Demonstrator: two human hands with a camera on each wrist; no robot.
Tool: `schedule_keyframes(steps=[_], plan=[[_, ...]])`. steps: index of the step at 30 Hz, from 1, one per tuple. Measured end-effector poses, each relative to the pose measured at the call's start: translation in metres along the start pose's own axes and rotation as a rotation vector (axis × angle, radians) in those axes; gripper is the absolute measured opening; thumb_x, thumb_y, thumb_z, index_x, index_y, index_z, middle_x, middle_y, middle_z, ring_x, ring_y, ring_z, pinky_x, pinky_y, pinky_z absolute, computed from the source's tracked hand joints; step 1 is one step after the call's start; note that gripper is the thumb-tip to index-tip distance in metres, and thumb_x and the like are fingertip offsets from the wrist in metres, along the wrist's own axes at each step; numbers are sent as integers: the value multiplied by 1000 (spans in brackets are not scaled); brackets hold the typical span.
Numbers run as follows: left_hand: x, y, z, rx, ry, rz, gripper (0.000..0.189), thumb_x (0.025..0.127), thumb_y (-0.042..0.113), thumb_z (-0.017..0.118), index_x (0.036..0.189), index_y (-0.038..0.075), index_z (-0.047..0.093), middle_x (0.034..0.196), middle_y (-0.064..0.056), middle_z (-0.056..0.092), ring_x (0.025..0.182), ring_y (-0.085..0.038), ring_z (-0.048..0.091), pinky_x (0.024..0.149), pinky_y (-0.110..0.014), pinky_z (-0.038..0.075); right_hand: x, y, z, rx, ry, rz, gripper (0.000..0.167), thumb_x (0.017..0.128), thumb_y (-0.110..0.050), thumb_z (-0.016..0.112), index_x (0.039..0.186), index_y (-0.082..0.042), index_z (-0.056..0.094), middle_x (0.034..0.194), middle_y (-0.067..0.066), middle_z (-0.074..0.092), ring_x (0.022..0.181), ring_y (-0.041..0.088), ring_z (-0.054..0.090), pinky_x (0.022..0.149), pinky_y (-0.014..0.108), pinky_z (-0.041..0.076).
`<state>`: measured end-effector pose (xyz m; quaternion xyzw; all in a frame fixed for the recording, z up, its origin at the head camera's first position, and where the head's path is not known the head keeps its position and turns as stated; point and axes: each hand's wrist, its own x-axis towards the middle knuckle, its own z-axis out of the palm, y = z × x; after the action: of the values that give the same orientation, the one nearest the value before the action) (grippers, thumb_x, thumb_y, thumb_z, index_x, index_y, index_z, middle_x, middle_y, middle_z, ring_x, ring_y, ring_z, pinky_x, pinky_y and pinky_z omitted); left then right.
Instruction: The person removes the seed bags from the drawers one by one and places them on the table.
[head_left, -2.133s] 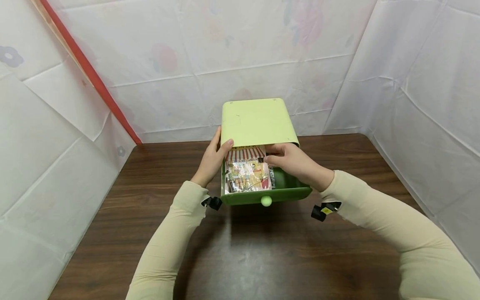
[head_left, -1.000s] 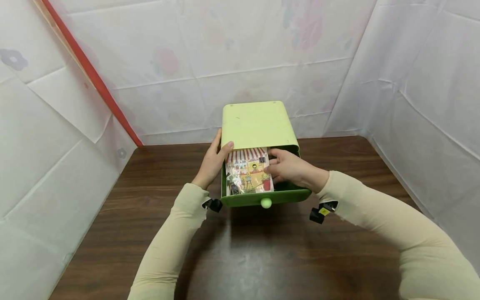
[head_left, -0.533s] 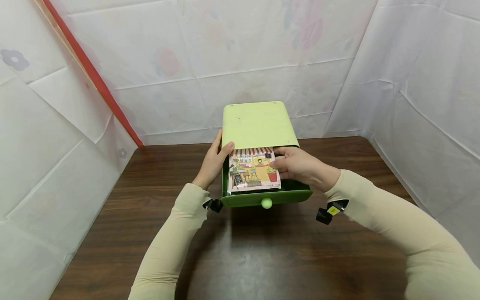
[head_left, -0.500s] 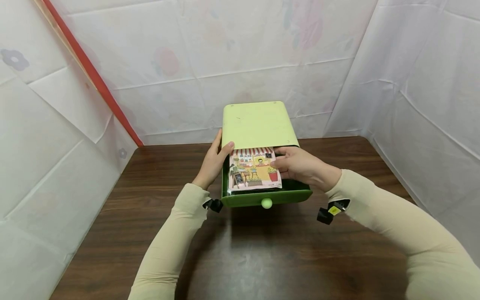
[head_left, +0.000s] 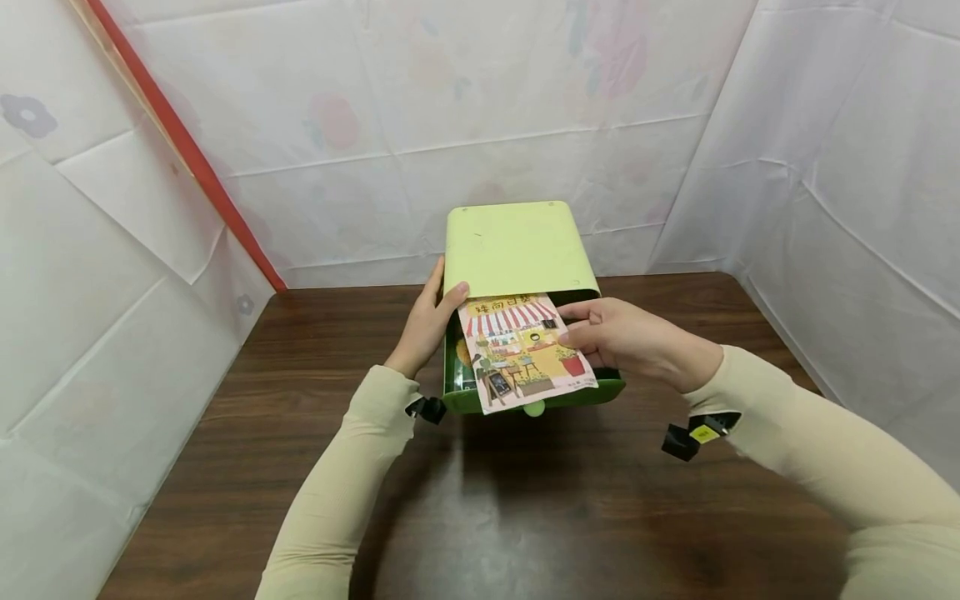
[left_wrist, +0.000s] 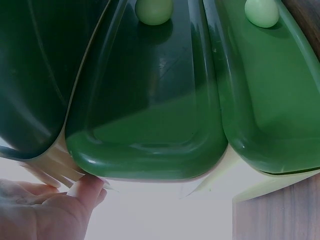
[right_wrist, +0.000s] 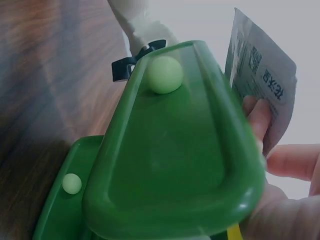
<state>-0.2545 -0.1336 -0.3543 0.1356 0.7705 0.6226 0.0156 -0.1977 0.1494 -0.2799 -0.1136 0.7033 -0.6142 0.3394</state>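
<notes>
A light green cabinet [head_left: 517,246] stands on the table with its dark green top drawer [head_left: 611,388] pulled out. My left hand [head_left: 423,321] rests against the cabinet's left side, fingers straight, thumb on the top front edge; the left wrist view shows that thumb [left_wrist: 87,190] by the corner. My right hand [head_left: 641,337] pinches the right edge of a pink seed packet [head_left: 525,354] with a striped awning printed on it. The packet tilts over the drawer, its lower edge past the drawer front. Its grey back [right_wrist: 265,75] shows in the right wrist view.
Beneath the packet, another item [head_left: 462,354] with a yellow-brown print lies in the drawer, mostly hidden. Lower drawers with round knobs [left_wrist: 262,12] are pushed in. The dark wooden table [head_left: 337,492] extends around the cabinet; white sheeting [head_left: 360,142] rises behind.
My right hand has drawn the seed packet up and toward me out of the drawer, turning it slightly; its top lettering now shows. The left hand stays in place.
</notes>
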Motion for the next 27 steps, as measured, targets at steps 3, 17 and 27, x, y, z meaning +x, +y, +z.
schedule_keyframes(steps=[3, 17, 27], plan=[[-1, 0, 1, -11, -1, 13, 76, 99, 51, 49, 157, 37, 0, 165, 7, 3, 151, -17, 16, 119, -46, 27, -8, 0, 0, -5, 2, 21, 59, 99, -6, 52, 152, 0, 26, 118, 13, 69, 96, 18, 72, 82, 38, 59], [0, 1, 2, 4, 10, 4, 79, 98, 56, 49, 157, 37, 0, 165, 5, 6, 150, -19, 22, 117, -46, 31, -40, -3, -6, -93, -80, -51, 45, 96, -8, 58, 134, 11, 42, 102, 9, 74, 84, 19, 73, 71, 35, 60], [3, 3, 0, 47, 1, -50, 77, 102, 47, 45, 158, 28, -4, 166, -1, 4, 148, -25, 27, 114, -48, 35, -49, -17, -26, 23, 110, -154, 26, 98, -8, 57, 120, 4, 50, 100, 7, 73, 87, 18, 73, 71, 32, 60]])
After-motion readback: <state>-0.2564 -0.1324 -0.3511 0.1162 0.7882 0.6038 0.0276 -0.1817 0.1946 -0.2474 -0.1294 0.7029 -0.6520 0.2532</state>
